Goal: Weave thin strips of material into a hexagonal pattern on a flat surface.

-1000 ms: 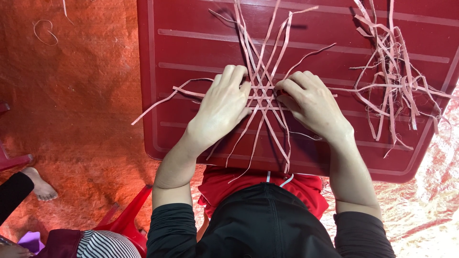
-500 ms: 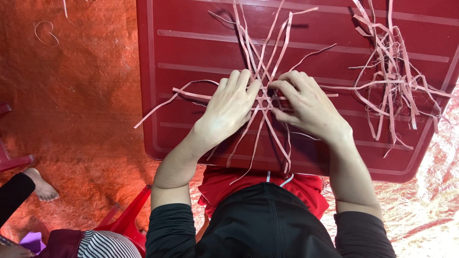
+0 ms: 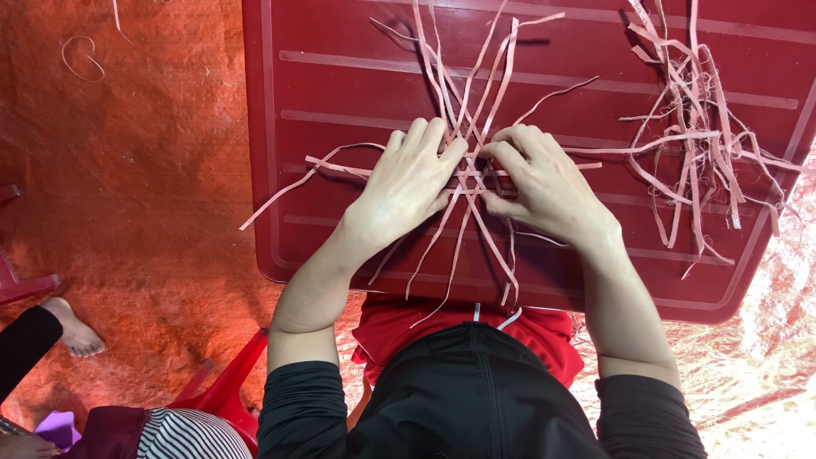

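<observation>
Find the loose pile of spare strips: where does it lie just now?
In the head view, the loose pile of strips lies on the red table, at its upper right, beyond the right hand.

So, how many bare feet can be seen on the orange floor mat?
1. A single bare foot rests on the orange woven floor mat at the lower left, beside a red plastic chair. It belongs to another person; other feet may be hidden outside the frame.

left hand (image 3: pixel 408 183) flat, right hand (image 3: pixel 544 183) pinching
</observation>
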